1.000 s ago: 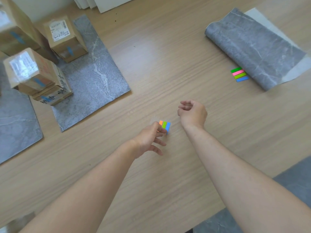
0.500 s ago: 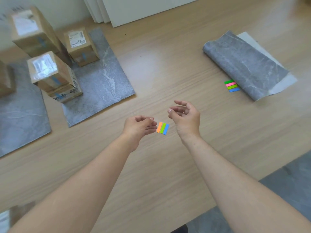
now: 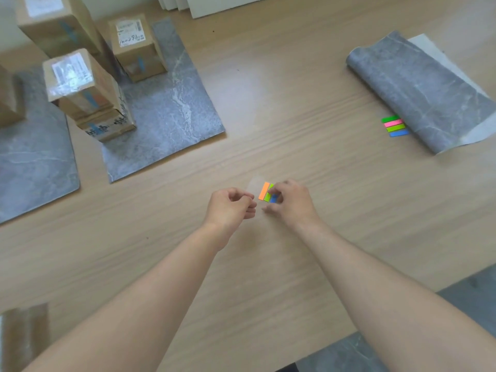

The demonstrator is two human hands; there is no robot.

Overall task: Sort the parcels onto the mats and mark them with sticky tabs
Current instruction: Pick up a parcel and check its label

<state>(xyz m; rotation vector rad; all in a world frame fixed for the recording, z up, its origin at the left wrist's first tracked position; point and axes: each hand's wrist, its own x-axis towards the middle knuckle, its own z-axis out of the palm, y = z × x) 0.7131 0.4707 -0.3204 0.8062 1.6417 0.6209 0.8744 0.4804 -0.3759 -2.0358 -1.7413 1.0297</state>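
A small sticky tab pad (image 3: pixel 264 191) with orange, green and blue tabs on a clear backing lies on the wooden table. My right hand (image 3: pixel 291 204) covers its right side, thumb and fingers pinching the blue tab. My left hand (image 3: pixel 230 206) is curled, its fingertips at the clear left edge of the pad. Three cardboard parcels (image 3: pixel 137 47) (image 3: pixel 83 89) (image 3: pixel 59 25) stand at the far left on or beside the middle grey mat (image 3: pixel 171 108). Another grey mat (image 3: pixel 32 157) lies further left.
A second set of coloured tabs (image 3: pixel 394 126) lies beside a half-rolled grey mat (image 3: pixel 418 89) at the far right. A parcel's edge (image 3: pixel 9 103) shows at the left border, and a blurred brown parcel (image 3: pixel 24 336) at the bottom left. The table's edge (image 3: pixel 375 328) runs diagonally at the lower right.
My right hand came down from beside the pad onto its blue tab. My left hand closed in on the pad's left edge. The camera moved closer.
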